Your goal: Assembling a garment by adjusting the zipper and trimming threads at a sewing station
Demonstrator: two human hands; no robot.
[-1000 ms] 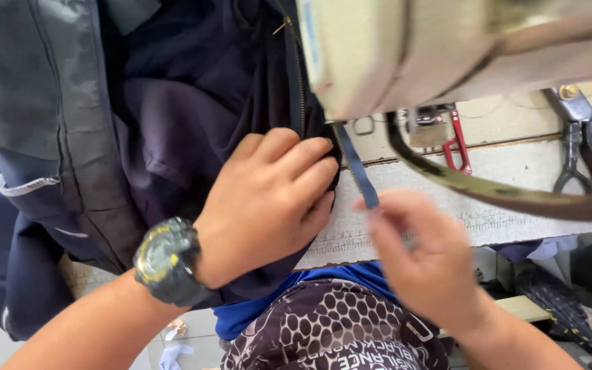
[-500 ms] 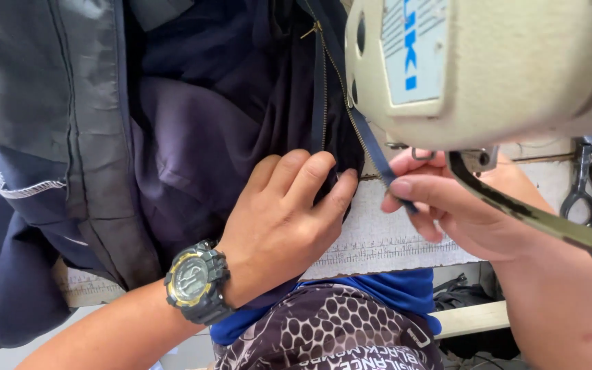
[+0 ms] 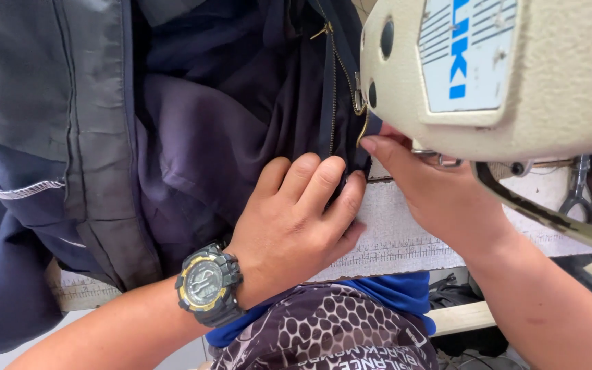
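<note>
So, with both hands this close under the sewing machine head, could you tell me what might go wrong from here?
1. The right hand reaches under the machine head, where the needle is hidden; fingers could be caught.
2. The zipper runs beside the sewing area; its metal teeth might be struck.
3. The left hand presses bunched jacket fabric flat; a fold might get stitched in.

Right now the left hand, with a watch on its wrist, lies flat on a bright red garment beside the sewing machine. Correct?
Not quite: the garment is dark navy, not bright red, as the head view shows. The left hand, with the watch on its wrist, does lie flat on it beside the sewing machine.
</note>
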